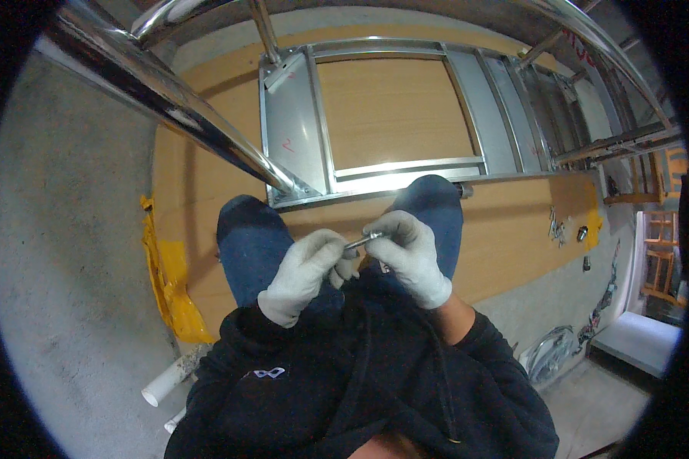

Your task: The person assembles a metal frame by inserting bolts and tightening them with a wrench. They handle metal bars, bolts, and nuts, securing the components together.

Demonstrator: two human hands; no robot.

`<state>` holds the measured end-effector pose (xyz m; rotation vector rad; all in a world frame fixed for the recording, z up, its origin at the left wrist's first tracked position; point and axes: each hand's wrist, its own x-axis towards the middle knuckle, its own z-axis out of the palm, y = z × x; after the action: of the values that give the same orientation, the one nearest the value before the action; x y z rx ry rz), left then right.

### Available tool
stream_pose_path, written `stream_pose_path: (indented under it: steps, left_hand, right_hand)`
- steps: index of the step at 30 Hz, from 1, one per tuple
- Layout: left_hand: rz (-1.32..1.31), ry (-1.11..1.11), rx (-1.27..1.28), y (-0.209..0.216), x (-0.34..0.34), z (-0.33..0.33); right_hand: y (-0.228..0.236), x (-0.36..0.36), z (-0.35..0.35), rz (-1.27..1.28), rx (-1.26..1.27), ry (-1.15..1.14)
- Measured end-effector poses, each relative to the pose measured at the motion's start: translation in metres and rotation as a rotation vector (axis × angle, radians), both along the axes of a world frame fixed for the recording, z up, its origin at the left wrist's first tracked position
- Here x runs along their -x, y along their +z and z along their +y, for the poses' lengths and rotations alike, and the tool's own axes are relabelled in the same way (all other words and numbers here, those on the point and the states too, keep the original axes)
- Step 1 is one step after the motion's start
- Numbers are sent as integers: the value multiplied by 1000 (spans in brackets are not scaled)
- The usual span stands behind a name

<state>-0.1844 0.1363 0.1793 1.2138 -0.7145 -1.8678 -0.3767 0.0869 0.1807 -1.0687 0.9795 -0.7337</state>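
Both hands wear pale gloves and meet over my lap, between my knees. A short, shiny metal bolt (357,243) spans the gap between them, tilted up toward the right. My left hand (305,271) is closed, pinching the bolt's left end between thumb and fingers. At the other end, my right hand (410,256) is closed too, its thumb and forefinger around the small fitting there. That fitting is too small to make out. Just beyond my knees lies a large silvery metal frame (406,167) with sheet panels.
Brown cardboard (497,252) lies under the frame. A thick chrome tube (199,118) rises from its near left corner. Several small bolts (556,228) lie on the right, near yellow tape (592,218). More yellow tape (172,294) and a white pipe (168,380) are at left.
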Motion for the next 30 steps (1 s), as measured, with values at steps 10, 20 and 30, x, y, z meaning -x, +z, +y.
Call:
stream_pose_path:
  steps: [10, 20, 30]
  left_hand:
    - [-26, -14, 64, -12, -5, 1]
    - [-124, 115, 221, -9, 1, 0]
    - [-321, 227, 410, -8, 13, 4]
  right_hand:
    - [0, -1, 3, -5, 33, 31]
    - [2, -2, 4, 0, 48, 36]
    - [0, 0, 3, -48, 27, 27]
